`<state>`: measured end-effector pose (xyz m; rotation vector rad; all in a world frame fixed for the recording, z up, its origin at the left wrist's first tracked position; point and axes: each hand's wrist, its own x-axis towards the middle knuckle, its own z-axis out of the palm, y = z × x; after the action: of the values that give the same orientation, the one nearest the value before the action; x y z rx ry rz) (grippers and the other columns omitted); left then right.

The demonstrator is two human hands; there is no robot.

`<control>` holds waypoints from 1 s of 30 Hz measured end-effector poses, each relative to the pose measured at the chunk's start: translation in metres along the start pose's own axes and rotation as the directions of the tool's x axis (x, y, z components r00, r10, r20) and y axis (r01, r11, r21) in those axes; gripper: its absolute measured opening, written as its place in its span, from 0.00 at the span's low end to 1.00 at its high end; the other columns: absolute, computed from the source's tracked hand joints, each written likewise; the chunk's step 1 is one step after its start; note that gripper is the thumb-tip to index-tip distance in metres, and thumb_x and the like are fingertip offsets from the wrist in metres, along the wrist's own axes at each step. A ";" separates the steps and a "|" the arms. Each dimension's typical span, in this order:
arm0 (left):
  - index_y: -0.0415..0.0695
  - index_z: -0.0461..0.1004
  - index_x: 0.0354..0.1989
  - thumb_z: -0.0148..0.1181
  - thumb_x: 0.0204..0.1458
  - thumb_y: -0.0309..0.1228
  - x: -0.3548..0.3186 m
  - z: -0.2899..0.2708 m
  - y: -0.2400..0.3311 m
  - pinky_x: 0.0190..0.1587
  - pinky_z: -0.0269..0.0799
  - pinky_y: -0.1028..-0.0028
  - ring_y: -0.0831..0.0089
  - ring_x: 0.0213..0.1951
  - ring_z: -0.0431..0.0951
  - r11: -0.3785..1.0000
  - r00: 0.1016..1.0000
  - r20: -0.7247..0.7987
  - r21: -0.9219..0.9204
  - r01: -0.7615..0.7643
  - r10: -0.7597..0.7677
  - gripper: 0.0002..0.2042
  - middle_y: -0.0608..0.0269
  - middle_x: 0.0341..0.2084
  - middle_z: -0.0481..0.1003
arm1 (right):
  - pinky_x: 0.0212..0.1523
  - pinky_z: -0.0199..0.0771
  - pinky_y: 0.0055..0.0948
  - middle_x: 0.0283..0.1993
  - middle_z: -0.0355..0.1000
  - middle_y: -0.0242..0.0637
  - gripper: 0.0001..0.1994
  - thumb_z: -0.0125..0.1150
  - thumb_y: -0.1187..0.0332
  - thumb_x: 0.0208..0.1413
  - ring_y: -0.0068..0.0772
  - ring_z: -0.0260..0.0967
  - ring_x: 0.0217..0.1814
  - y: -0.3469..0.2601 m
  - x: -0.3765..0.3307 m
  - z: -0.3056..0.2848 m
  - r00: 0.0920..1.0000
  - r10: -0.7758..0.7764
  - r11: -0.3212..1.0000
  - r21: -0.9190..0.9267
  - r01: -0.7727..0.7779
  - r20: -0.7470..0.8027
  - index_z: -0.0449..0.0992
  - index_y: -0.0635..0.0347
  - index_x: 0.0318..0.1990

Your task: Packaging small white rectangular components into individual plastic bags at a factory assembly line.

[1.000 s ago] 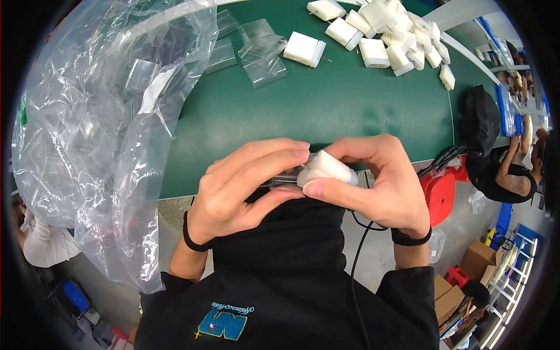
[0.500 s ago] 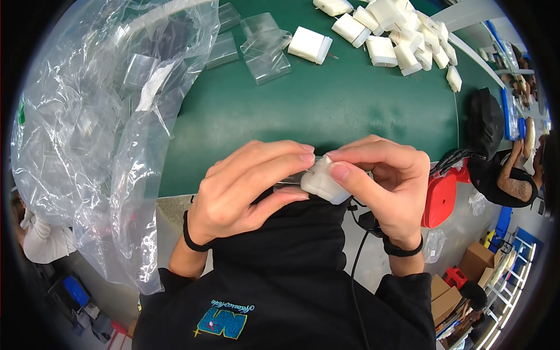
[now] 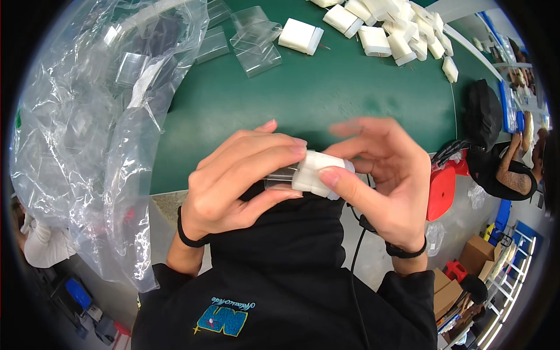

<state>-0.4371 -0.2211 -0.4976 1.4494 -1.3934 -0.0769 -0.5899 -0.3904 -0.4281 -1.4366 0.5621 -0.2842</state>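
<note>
Head camera looks down on both hands meeting at the centre of the frame, just below the near edge of the green table (image 3: pixel 326 99). Left hand (image 3: pixel 233 186) curls its fingers around a small clear plastic bag (image 3: pixel 281 177), pinching it between thumb and fingertips. Right hand (image 3: pixel 385 175) grips a white rectangular block (image 3: pixel 318 173) with the thumb pressed on its near face; its upper fingers are blurred, so their exact hold is hard to read. Block and bag touch, and the block's left end seems to sit at the bag's mouth. At the left of the frame hangs a large crumpled clear plastic sack (image 3: pixel 99 134). More white blocks (image 3: pixel 385 29) lie piled at the top, with loose clear bags (image 3: pixel 256 41) beside them.
</note>
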 end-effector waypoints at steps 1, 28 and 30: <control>0.32 0.81 0.50 0.84 0.45 0.31 0.000 -0.001 -0.001 0.60 0.80 0.50 0.50 0.48 0.87 1.000 1.000 -0.017 -0.005 0.002 -0.002 0.26 0.42 0.42 0.85 | 0.50 0.84 0.32 0.45 0.84 0.44 0.14 0.73 0.78 0.58 0.33 0.84 0.47 0.001 0.001 0.000 1.000 -0.002 1.000 -0.002 0.002 -0.005 0.82 0.70 0.51; 0.31 0.82 0.51 0.80 0.41 0.23 -0.002 0.007 -0.001 0.48 0.87 0.57 0.52 0.44 0.86 0.998 0.996 -0.068 0.031 -0.057 0.059 0.25 0.48 0.46 0.84 | 0.60 0.83 0.32 0.48 0.82 0.46 0.13 0.72 0.80 0.61 0.32 0.82 0.53 0.029 -0.004 -0.004 0.991 -0.054 0.990 0.134 0.038 0.118 0.81 0.75 0.52; 0.31 0.82 0.51 0.79 0.42 0.23 -0.001 0.006 -0.001 0.49 0.87 0.56 0.52 0.44 0.86 0.998 0.997 -0.055 0.015 -0.054 0.055 0.24 0.48 0.46 0.84 | 0.59 0.83 0.33 0.48 0.82 0.46 0.13 0.72 0.81 0.61 0.33 0.83 0.52 0.028 -0.003 -0.006 0.989 -0.050 0.992 0.118 0.034 0.136 0.82 0.75 0.52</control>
<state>-0.4404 -0.2245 -0.5015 1.4137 -1.3892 0.0079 -0.5994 -0.3901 -0.4548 -1.3457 0.3964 -0.2441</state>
